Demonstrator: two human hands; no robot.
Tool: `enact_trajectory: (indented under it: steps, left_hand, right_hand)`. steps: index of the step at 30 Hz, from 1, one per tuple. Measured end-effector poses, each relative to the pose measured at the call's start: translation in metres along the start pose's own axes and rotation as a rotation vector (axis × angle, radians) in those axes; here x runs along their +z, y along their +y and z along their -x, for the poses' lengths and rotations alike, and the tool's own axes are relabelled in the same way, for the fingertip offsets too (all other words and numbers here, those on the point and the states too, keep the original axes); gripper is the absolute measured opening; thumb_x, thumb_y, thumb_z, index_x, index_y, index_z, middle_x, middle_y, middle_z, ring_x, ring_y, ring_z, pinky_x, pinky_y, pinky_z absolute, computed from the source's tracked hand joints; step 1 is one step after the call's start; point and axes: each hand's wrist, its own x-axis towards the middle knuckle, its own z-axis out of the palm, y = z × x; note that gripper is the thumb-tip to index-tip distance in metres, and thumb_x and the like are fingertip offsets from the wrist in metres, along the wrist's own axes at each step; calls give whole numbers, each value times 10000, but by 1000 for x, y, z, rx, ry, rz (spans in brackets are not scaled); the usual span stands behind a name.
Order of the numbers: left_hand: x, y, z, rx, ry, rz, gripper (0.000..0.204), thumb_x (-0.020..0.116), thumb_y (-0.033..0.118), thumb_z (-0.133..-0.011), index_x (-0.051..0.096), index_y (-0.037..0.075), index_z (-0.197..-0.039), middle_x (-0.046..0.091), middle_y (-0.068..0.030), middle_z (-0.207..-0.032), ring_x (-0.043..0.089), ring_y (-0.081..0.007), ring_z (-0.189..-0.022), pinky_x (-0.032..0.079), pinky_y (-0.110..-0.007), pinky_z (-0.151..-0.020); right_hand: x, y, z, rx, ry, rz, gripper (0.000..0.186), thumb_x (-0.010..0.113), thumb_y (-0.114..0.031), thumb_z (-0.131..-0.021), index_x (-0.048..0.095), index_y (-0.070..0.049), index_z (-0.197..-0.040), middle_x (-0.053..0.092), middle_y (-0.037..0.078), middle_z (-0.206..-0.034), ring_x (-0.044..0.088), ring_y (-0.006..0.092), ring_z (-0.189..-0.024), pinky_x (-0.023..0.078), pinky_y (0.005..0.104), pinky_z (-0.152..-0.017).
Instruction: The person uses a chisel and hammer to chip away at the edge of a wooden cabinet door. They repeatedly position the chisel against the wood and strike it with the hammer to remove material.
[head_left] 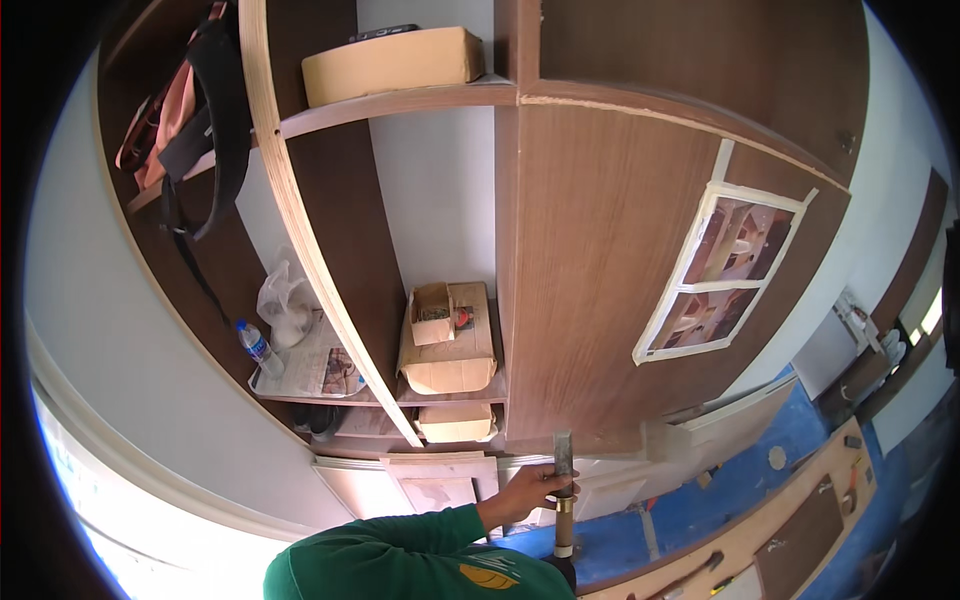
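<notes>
My left hand (537, 490) reaches up from a green sleeve (410, 535) at bottom centre, its fingers closed on a chisel. The chisel (563, 452) stands upright, with a flat metal blade on top, a brass ferrule and a wooden handle below my fingers. Its lower end meets something dark that I cannot make out. A pale, smeared shape to the right of the blade is too unclear to name. My right hand does not show. Behind the chisel is a brown cabinet panel (590, 300) with two taped-up pictures (725, 250).
Open shelves hold cardboard boxes (445, 360), a water bottle (258, 350), a plastic bag (285, 300) and hanging straps (215, 120). Pale boards (440, 465) lie low behind my arm. At lower right, a wooden bench (830, 480) with tools stands by blue floor covering (775, 425).
</notes>
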Motion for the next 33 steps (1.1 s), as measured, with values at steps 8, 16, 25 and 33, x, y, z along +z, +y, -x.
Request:
enact_trajectory:
  steps: [8, 16, 25, 33]
  left_hand:
    - [-15, -17, 16, 48, 88, 152, 417, 656, 260, -1126, 630, -11, -1442, 770, -147, -1264, 753, -292, -1201, 599, -477, -1066]
    - [-28, -7, 43, 195, 193, 249, 324, 664, 226, -1129, 684, -16, -1345, 794, -144, -1213, 771, -252, -1146, 652, -442, -936]
    - [-24, 90, 32, 517, 135, 119, 225, 670, 215, -1131, 744, 10, -1185, 778, -58, -1019, 750, -139, -995, 662, -348, -860]
    - [5, 206, 62, 801, 14, -107, 401, 628, 238, -1154, 584, -38, -1442, 786, -142, -1225, 770, -225, -1132, 651, -365, -945]
  right_hand:
    - [2, -87, 21, -116, -336, -188, 645, 781, -434, -994, 653, 54, -1396, 748, 260, -1236, 753, 333, -1072, 615, 465, -933]
    - [7, -263, 117, -439, -707, -321, 339, 734, -161, -1043, 729, 50, -1309, 763, 84, -1021, 740, 152, -953, 607, 326, -761]
    - [17, -363, 139, -588, -848, -484, 457, 719, -97, -1056, 636, 39, -1484, 776, 85, -1076, 752, 157, -920, 596, 302, -717]
    - [1, -422, 171, -612, -723, -737, 510, 725, -67, -1045, 588, 94, -1510, 786, 124, -1069, 738, 151, -865, 598, 288, -702]
